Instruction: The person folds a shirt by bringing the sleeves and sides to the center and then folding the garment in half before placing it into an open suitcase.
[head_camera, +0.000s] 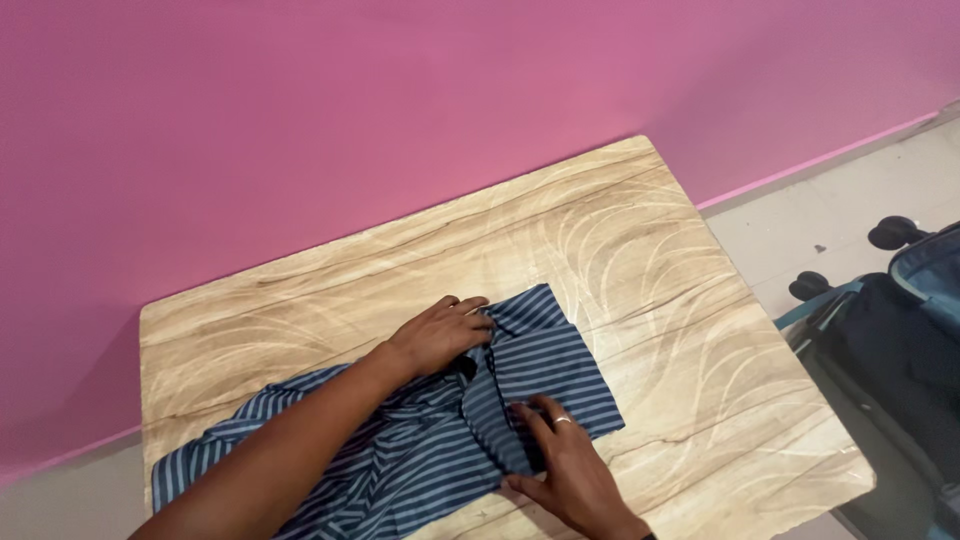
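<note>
Now the striped shirt (440, 420) lies mid-bench (650, 230), long axis eight to two o'clock; left hand (440, 335) pinches the collar, right hand (565, 470), fingers flat, presses at five o'clock.

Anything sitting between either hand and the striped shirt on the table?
Nothing visible. The left hand rests directly on the striped shirt near its far edge, and the right hand presses flat on its near edge. Only bare wooden table surrounds them.
</note>
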